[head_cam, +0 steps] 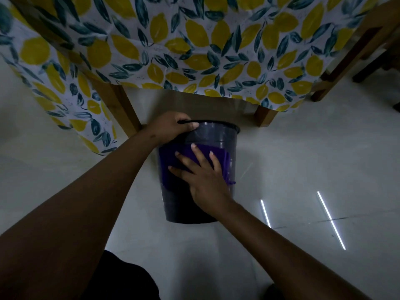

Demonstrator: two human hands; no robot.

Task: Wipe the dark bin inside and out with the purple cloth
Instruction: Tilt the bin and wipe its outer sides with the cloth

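The bin point(225, 148) is sitting on the floor point(303, 148) just in front of the table point(121, 105) leg, tipped a bit. Left hand point(171, 126) is curling closed over its rim, and the right hand point(203, 180) is lying flat with fingers spread, pressing the cloth point(173, 154) against the outer wall.

This looks like a dining corner in a home: a wooden table leg point(121, 109) stands on a pale, glossy tiled floor point(303, 165), and a white tablecloth printed with yellow lemons and dark green leaves point(194, 50) hangs over the table's edge.
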